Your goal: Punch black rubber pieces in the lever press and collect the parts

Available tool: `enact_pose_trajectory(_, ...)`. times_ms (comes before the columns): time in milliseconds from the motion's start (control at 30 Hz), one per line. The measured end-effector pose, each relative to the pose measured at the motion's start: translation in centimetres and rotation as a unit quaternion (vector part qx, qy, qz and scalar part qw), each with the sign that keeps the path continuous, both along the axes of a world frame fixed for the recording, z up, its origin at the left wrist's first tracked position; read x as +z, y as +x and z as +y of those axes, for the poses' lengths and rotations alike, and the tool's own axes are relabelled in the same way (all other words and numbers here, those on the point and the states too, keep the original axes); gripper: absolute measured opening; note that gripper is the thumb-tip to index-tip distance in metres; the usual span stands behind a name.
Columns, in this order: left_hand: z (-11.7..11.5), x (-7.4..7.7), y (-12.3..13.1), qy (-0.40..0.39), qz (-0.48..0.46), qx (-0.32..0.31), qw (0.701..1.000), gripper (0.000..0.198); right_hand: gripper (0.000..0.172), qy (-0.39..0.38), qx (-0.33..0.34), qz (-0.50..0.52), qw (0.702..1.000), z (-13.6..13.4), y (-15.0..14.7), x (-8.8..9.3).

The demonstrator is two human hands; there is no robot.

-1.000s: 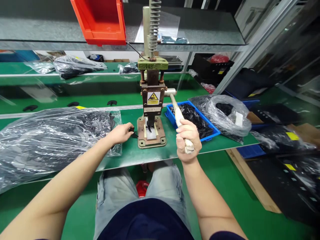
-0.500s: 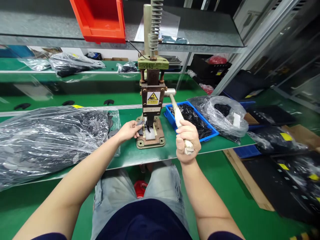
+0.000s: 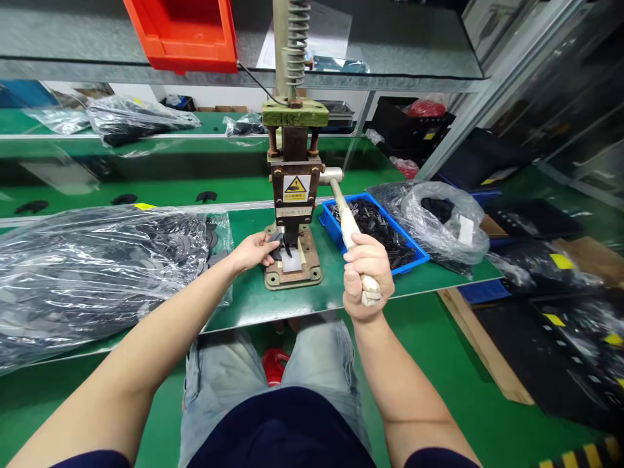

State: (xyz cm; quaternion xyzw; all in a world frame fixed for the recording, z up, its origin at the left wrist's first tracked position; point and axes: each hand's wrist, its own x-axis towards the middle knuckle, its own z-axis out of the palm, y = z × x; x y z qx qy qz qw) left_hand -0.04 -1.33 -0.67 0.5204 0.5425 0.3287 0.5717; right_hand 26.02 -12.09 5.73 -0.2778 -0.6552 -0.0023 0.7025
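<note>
A hand press [image 3: 292,185] with a warning sticker stands on the green bench in front of me. Its wrapped lever handle [image 3: 348,224] slants toward me, and my right hand [image 3: 368,276] is closed around the lower end. At the press base [image 3: 309,260], my left hand [image 3: 254,251] pinches a thin dark flat piece [image 3: 275,247] by its edge. That piece lies beside the metal plate [image 3: 292,261] under the ram; its far side is partly hidden by the press. A small black curved part [image 3: 287,249] shows at the tool, above the plate.
Left on the bench lies a large clear bag [image 3: 107,273] of dark flat pieces. A blue tray [image 3: 414,263] of small black parts sits to the right, with another plastic bag [image 3: 441,221] beyond it. An orange-red bin [image 3: 195,62] hangs over the shelf edge [image 3: 390,81].
The view has shifted slightly. My left hand still pinches the dark piece, which now sits a little more tilted at the tool. My right hand stays on the lever with little movement.
</note>
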Motion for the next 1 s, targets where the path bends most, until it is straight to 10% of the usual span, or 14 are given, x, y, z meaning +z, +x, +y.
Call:
enact_pose_trajectory(333,0.8,1.2,0.2,-0.134,0.003,-0.002,0.991,0.033,0.005,0.010,-0.004,0.010,1.000,0.0,-0.5,0.4)
enact_pose_trajectory(633,-2.3,2.2,0.5,-0.077,-0.030,0.020,0.996,0.035,0.058,-0.007,0.045,-0.026,0.999,4.9,0.7,11.2)
enact_pose_trajectory(767,-5.6,4.0,-0.8,-0.017,-0.051,-0.004,0.999,0.053,0.054,-0.097,-0.034,0.016,0.995,4.4,1.4,6.4)
enact_pose_trajectory(1000,-11.1,7.3,-0.6,0.015,-0.057,-0.067,0.996,0.053,0.045,-0.399,0.209,-0.055,0.891,-0.9,-2.9,-5.9)
